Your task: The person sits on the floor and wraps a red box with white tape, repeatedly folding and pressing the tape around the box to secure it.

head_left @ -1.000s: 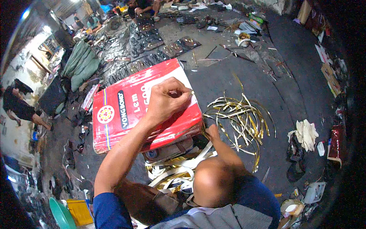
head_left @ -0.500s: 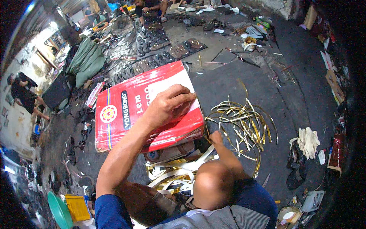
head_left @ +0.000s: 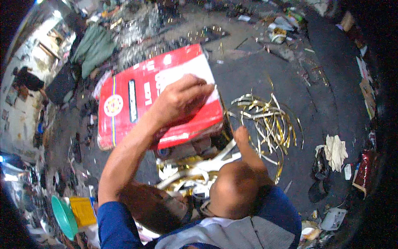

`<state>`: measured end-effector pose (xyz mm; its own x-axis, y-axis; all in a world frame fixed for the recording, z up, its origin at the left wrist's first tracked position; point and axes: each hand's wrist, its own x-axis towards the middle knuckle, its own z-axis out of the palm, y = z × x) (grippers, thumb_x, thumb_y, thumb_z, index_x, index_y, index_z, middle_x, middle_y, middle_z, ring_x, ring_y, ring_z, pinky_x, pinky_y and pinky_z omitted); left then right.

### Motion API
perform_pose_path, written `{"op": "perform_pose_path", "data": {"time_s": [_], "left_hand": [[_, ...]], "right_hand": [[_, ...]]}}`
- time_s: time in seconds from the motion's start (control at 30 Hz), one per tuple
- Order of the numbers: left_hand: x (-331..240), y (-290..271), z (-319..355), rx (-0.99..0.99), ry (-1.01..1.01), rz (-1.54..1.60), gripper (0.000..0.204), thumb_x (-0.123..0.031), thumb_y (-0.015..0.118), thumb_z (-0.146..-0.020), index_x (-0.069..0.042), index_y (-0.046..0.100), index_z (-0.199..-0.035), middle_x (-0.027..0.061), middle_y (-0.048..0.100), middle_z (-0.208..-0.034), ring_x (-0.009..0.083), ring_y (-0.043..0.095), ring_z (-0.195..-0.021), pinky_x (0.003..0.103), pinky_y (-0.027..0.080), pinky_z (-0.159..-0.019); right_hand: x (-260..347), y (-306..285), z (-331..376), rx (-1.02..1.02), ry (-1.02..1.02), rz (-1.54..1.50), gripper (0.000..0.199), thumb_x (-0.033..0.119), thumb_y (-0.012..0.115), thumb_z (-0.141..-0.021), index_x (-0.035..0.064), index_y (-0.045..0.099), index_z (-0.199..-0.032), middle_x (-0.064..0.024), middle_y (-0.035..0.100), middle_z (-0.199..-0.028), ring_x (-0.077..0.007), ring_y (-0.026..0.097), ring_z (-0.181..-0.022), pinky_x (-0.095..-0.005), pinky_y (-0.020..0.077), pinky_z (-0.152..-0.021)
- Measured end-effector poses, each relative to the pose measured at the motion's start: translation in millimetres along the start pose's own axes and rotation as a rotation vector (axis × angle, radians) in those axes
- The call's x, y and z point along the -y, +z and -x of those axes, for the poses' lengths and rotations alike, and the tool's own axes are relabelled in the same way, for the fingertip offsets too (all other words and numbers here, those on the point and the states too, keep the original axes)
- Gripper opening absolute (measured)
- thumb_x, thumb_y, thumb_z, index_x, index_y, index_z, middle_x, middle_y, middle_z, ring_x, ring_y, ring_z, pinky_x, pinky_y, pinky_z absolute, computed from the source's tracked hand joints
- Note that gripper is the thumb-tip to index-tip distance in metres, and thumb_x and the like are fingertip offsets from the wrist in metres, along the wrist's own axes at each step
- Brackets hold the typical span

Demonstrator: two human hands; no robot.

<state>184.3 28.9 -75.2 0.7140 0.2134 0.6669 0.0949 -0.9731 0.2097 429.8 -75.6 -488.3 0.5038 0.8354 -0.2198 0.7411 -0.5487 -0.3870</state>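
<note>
A red-and-white box (head_left: 137, 112) with a flower emblem stands in front of me. My left hand (head_left: 184, 97) lies on its top near the right edge, with fingers bent and pinched together; whatever is between them is hidden. Beside the box's near right corner, my right hand (head_left: 241, 136) is closed on a thin gold strip (head_left: 230, 125), its fingertips blurred. To the right, a loose tangle of gold and silver strips (head_left: 271, 124) spreads over the dark floor sheet. Wider white and gold strips (head_left: 199, 176) are heaped below the box, near my legs.
A cream cloth (head_left: 335, 152) lies at the right. Lower left are a green basin (head_left: 64, 218) and a yellow container (head_left: 83, 211). A grey-green cover (head_left: 94, 50) drapes over something at the far left. Blurred rows of footwear (head_left: 166, 50) lie behind the box.
The whole view has shifted, so the box appears higher, and the picture is blurrier. My right hand has drawn slightly away from the box's corner. My left hand keeps its place on the box.
</note>
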Motion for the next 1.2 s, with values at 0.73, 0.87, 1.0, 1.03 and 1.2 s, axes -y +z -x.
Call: {"op": "perform_pose_path", "data": {"time_s": [0.73, 0.87, 1.0, 1.03, 1.2], "left_hand": [[-1, 8, -2, 0.23, -0.012, -0.014, 0.111, -0.092, 0.041, -0.084, -0.008, 0.045, -0.157, 0.0276, 0.029, -0.166, 0.0459, 0.028, -0.153, 0.054, 0.023, -0.126], [0, 4, 0, 0.215, 0.054, 0.002, 0.107, -0.087, 0.044, -0.087, -0.004, 0.045, -0.155, 0.0281, 0.033, -0.163, 0.0454, 0.035, -0.149, 0.052, 0.027, -0.124], [-17, 2, -9, 0.073, 0.108, -0.063, 0.076, -0.061, 0.064, -0.089, -0.006, 0.059, -0.142, 0.0221, 0.052, -0.149, 0.0415, 0.052, -0.133, 0.047, 0.043, -0.111], [-27, 0, -8, -0.036, 0.137, -0.152, 0.059, -0.044, 0.076, -0.087, -0.008, 0.066, -0.132, 0.0192, 0.062, -0.138, 0.0381, 0.062, -0.122, 0.046, 0.052, -0.101], [-122, -11, 36, 0.156, 0.035, 0.081, 0.047, -0.026, 0.079, -0.078, -0.003, 0.074, -0.119, 0.017, 0.067, -0.127, 0.0355, 0.071, -0.107, 0.044, 0.06, -0.091]], "right_hand": [[-165, -234, 15, -0.478, 0.479, 0.118, 0.038, 0.026, 0.06, -0.095, -0.0026, 0.072, -0.117, -0.023, 0.071, -0.124, -0.0386, 0.068, -0.116, -0.046, 0.0555, -0.099], [-64, -212, 89, -0.158, -0.015, -0.38, 0.037, 0.025, 0.06, -0.096, -0.0013, 0.071, -0.119, -0.0203, 0.07, -0.125, -0.0361, 0.067, -0.118, -0.0441, 0.054, -0.101], [33, -230, 201, 0.426, -0.185, -0.897, 0.036, 0.024, 0.06, -0.097, 0.0, 0.069, -0.122, -0.0175, 0.069, -0.126, -0.0336, 0.065, -0.121, -0.0421, 0.0525, -0.103], [43, -235, 219, 0.509, -0.182, -0.994, 0.036, 0.023, 0.06, -0.097, 0.0003, 0.069, -0.123, -0.0168, 0.069, -0.126, -0.033, 0.065, -0.121, -0.0416, 0.0521, -0.103], [70, -257, 298, 0.457, 0.02, -1.329, 0.035, 0.022, 0.06, -0.099, 0.0019, 0.067, -0.127, -0.0134, 0.068, -0.128, -0.0299, 0.063, -0.124, -0.0392, 0.0502, -0.106]]}}
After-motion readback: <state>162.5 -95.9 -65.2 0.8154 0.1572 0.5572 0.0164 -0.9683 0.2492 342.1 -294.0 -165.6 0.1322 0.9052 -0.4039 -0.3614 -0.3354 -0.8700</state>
